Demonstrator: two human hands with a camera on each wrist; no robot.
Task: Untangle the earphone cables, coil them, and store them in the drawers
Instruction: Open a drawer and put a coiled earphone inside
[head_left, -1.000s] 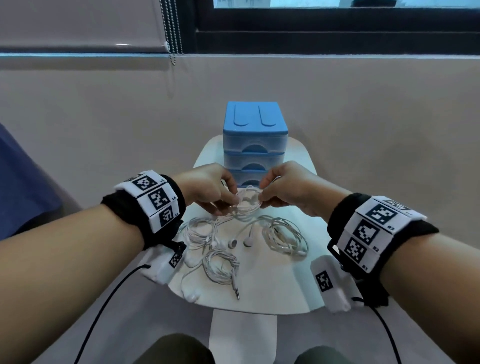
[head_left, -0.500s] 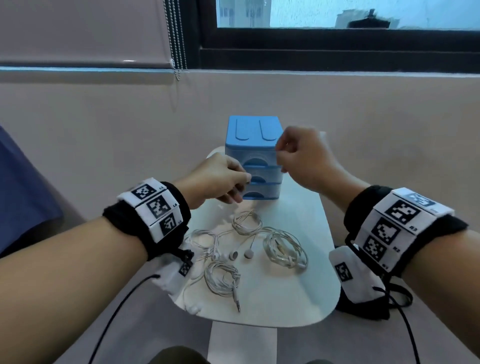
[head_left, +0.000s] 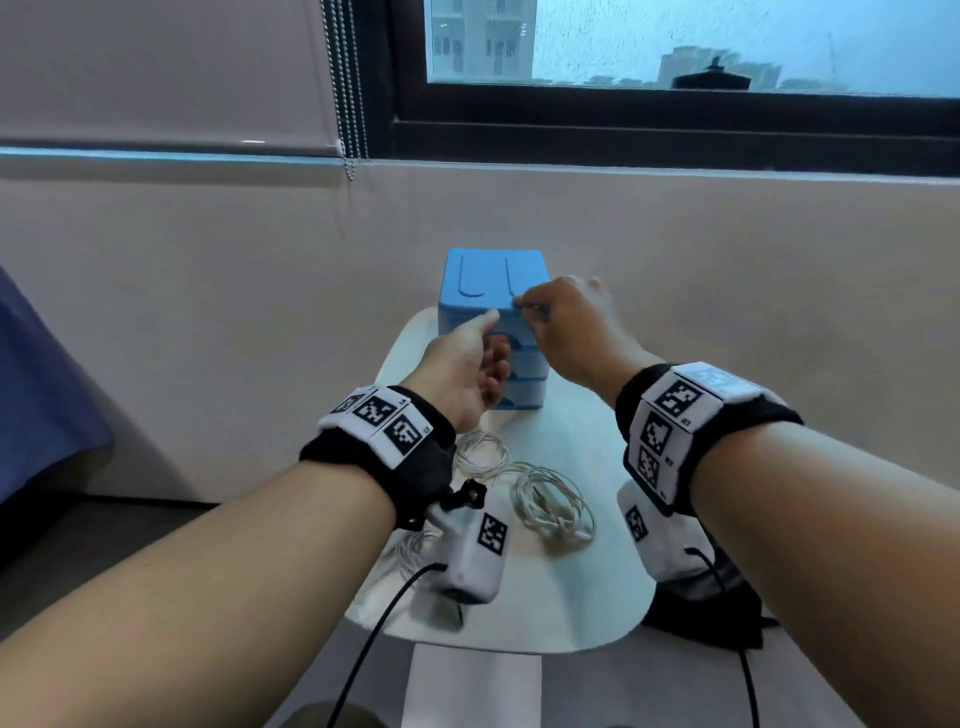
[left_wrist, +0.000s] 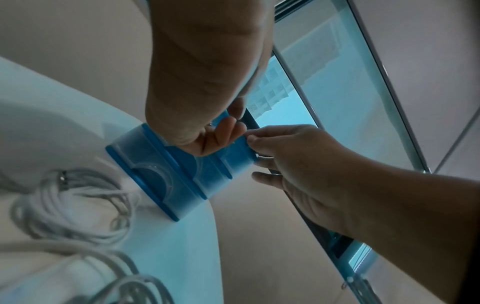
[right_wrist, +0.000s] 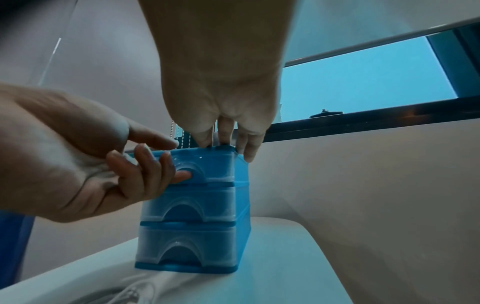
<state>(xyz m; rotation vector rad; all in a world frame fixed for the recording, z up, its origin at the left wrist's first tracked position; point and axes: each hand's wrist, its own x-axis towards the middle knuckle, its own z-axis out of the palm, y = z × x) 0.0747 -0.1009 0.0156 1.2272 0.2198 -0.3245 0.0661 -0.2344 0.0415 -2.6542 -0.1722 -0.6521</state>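
My right hand (head_left: 566, 332) presses down on the top front edge of the small blue plastic three-drawer cabinet (head_left: 483, 283) standing at the far edge of the white rounded desk (head_left: 582, 603), fingers straight, gripping nothing. My left hand (head_left: 462, 366) reaches the top drawer with fingers loosely spread and holding nothing. From my head camera the left fingers hide the drawer front; my right wrist camera shows what that view cannot: the left fingertips (right_wrist: 182, 174) touching the arched handle recess of the top drawer (right_wrist: 205, 168), with all three translucent drawers pushed in, and my right fingertips (right_wrist: 223, 135) resting along the cabinet's top rim. My left wrist camera shows the right thumb at the same front edge. The white earphone cables (head_left: 550, 501) lie in loose coils on the desk's middle, nearer me than the cabinet; more coils sit partly hidden under my left wrist.
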